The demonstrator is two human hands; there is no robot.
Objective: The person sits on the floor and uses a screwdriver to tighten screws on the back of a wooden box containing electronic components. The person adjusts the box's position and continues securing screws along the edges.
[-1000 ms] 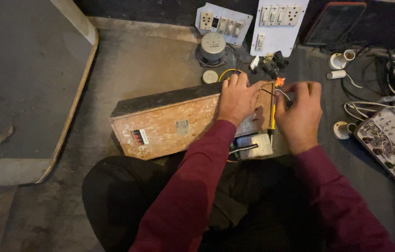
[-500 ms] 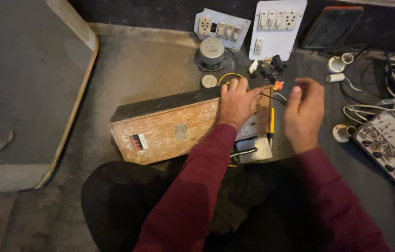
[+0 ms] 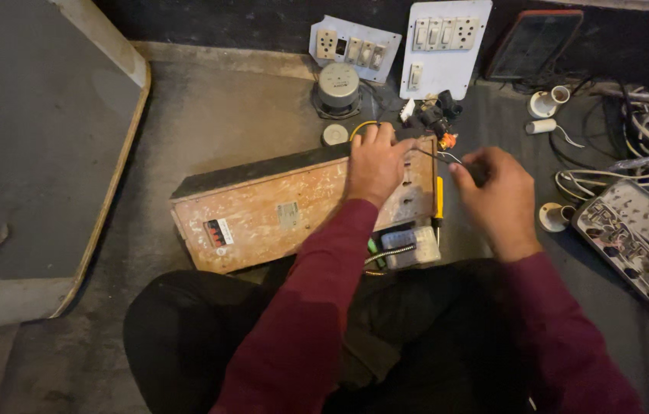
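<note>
Person seated on the floor, dark trousers, maroon sleeves, both hands over a worn wooden box lying on its side just in front of the lap. Left hand rests palm down on the box's right end, fingers curled over the top edge, gripping it. Right hand is just to the right of the box, fingers closed, pinching a thin wire that runs left toward the box's upper right corner; what else sits inside that fist, cannot tell. A yellow-handled screwdriver lies along the box's right edge, between the two hands. Below it, touching the box's lower right corner, a small clear plastic part with wires. A black and orange cluster of connectors sits just behind the box's corner. Further back: a round grey fitting, a small round disc, a grey switch plate, a white switch plate, a dark red-rimmed tray against the wall. Right side: white lamp holders, a tangle of cables, a long bare circuit strip. Left: a large flat board with a pale edge.
</note>
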